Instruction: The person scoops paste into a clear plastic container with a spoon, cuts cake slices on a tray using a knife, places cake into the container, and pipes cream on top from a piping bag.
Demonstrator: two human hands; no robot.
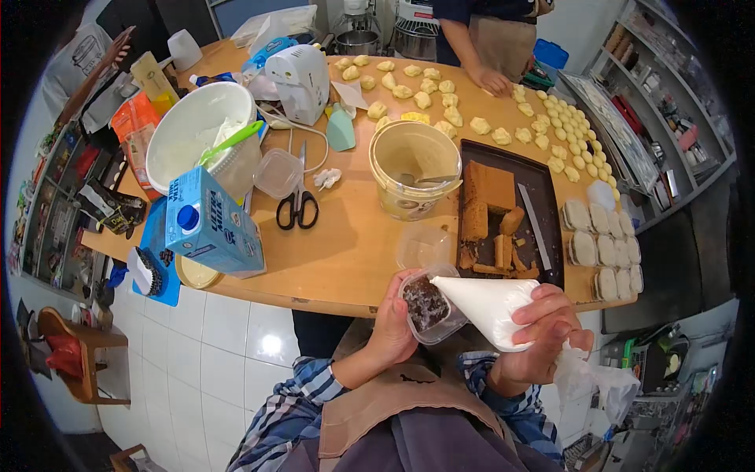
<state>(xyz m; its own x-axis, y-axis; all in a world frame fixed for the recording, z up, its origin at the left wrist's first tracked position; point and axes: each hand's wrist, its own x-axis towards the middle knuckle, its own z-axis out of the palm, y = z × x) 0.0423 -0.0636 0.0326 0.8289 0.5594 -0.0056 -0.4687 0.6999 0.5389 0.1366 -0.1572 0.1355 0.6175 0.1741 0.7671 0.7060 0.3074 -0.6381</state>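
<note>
My left hand (393,326) holds a clear plastic cup (429,308) with dark brown cake and some white cream inside. My right hand (543,338) is wrapped round a piping bag (491,307) filled with white cream, its tip at the cup's upper rim. Just beyond the cup, an empty clear container (423,245) rests near the table edge. Behind it stands an open tub (413,169) with a metal utensil inside. To the right, a dark tray (554,236) bears cut brown cake (489,187) and a long knife (536,226).
Scissors (298,211), a blue milk carton (214,224), a white bowl (169,149) and a hand mixer (299,82) occupy the left. Filled containers (605,252) stand at right. Dough pieces (422,100) lie at the back, beside another person's hand (491,81).
</note>
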